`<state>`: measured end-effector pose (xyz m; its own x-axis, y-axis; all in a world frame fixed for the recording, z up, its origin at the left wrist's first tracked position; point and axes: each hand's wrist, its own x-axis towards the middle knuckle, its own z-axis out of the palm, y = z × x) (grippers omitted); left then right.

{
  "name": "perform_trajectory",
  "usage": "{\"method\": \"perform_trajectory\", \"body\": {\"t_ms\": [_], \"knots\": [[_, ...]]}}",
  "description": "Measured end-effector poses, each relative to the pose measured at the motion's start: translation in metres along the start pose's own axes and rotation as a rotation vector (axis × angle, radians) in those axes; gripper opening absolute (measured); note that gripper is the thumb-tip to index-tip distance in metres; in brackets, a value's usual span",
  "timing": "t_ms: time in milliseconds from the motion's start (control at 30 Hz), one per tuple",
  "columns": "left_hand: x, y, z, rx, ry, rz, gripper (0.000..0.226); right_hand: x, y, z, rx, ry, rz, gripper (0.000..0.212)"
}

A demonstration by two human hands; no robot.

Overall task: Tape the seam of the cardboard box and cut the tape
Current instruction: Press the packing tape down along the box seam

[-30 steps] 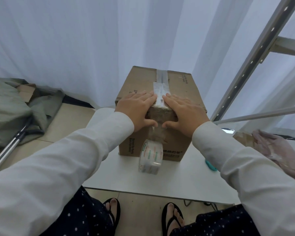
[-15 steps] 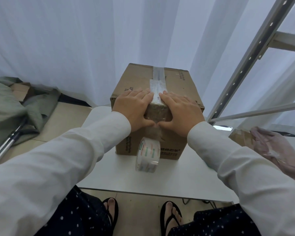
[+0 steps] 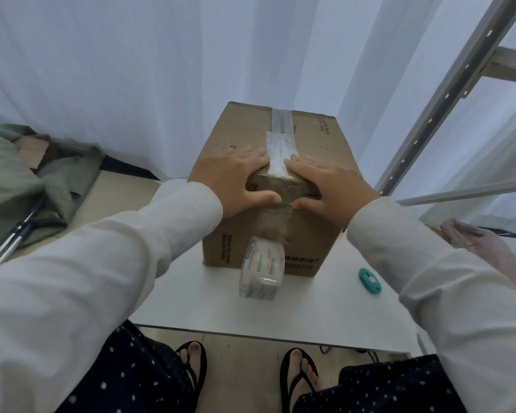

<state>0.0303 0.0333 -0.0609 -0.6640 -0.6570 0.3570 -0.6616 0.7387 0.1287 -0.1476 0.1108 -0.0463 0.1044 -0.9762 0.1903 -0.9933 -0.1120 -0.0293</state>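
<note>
A brown cardboard box [image 3: 316,138] stands on a white table [image 3: 310,311]. Clear tape [image 3: 280,144] runs along its top seam and folds over the near edge. My left hand [image 3: 233,180] and my right hand [image 3: 328,183] lie flat on the box top either side of the tape, fingers straight, thumbs pressing the tape on the front face. The tape strip hangs down the front to the clear tape roll [image 3: 262,268], which stands on the table against the box. A teal cutter [image 3: 369,280] lies on the table to the right.
White curtains hang behind the table. A metal shelf frame [image 3: 447,93] rises at the right, with a plastic-wrapped bundle [image 3: 483,248] below it. Grey-green cloth [image 3: 18,180] and a metal pole [image 3: 6,248] lie on the floor at the left. My sandalled feet show under the table edge.
Both hands stay pressed on the box's near top edge. The view has shifted slightly, and the teal cutter is now fully visible beside my right sleeve.
</note>
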Motion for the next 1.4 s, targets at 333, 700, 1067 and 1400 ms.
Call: {"method": "perform_trajectory", "body": {"t_ms": [333, 700, 1067, 1400], "knots": [[0.003, 0.010, 0.016, 0.227, 0.037, 0.010, 0.083, 0.002, -0.027, 0.035, -0.224, 0.234, 0.167, 0.082], [0.000, 0.008, 0.011, 0.194, -0.055, -0.007, 0.096, -0.005, -0.009, 0.017, -0.104, 0.109, 0.055, 0.082], [0.006, 0.003, 0.008, 0.103, -0.013, 0.037, 0.080, -0.003, -0.007, 0.018, -0.071, 0.128, 0.018, 0.074], [0.001, 0.012, 0.022, 0.364, -0.001, -0.017, 0.092, -0.002, -0.034, 0.041, -0.230, 0.239, 0.203, 0.084]]}}
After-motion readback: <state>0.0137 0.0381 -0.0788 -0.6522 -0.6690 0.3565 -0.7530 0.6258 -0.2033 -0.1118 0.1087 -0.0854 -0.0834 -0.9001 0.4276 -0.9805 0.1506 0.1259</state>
